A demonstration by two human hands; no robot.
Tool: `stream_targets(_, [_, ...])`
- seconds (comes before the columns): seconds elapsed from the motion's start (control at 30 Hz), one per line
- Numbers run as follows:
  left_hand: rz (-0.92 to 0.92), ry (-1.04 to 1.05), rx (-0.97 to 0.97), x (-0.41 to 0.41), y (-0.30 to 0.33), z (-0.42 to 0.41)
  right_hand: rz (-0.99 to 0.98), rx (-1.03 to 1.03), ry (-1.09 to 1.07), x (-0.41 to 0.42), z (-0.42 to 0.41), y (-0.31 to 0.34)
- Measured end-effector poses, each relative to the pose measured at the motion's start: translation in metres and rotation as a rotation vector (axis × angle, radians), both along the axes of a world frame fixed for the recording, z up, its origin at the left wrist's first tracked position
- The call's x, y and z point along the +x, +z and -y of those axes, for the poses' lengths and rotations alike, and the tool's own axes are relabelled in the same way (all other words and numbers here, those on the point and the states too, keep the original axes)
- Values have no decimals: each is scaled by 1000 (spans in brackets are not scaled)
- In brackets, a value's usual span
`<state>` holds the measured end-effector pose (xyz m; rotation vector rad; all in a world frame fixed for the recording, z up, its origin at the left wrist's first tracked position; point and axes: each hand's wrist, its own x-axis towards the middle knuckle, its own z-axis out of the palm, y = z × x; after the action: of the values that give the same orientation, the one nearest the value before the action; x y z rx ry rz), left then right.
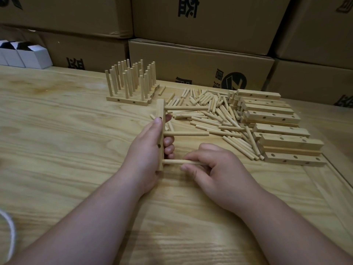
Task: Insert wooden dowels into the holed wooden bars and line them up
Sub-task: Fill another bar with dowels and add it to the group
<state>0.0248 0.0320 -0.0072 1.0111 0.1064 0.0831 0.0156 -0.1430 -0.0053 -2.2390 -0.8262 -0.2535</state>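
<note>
Behind your left hand [148, 150], part of the pale holed wooden bar [161, 131] is hidden: thumb on its near face, fingers curled round the far side, so you grip it on edge near the bench [66, 142] middle. Three round wooden dowels stick out rightward from it: top dowel [186, 108], middle dowel [185, 133], bottom dowel [181, 162]. Your right hand [214, 165] pinches the bottom dowel, its far end covered by the fingers; seating depth in the hole can't be judged. Finished bars with upright dowels [130, 83] sit toward the far edge. Loose dowel pile [214, 115] and stacked holed bars [275, 127] lie right of it. Cardboard boxes [200, 60] behind are cropped.
</note>
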Motion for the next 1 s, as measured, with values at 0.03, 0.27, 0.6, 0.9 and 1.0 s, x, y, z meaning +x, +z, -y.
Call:
stream_targets(0.03, [9,2,26,-1,0,1,14,-13,7,-1,-1,1])
stream_targets(0.27, [57,-3,94,-4,1,2,16,-35,20,-5,-10,3])
stream_targets(0.6, [97,-90,5,-6,2,1,-253,89,-18,-8,-12,2])
stream_targets(0.9, [137,-101,46,-10,-1,0,-448,143,-43,-8,-13,9])
stream_targets(1.0, [172,19,300,-7,-4,1,-444,203,-89,-6,-11,7])
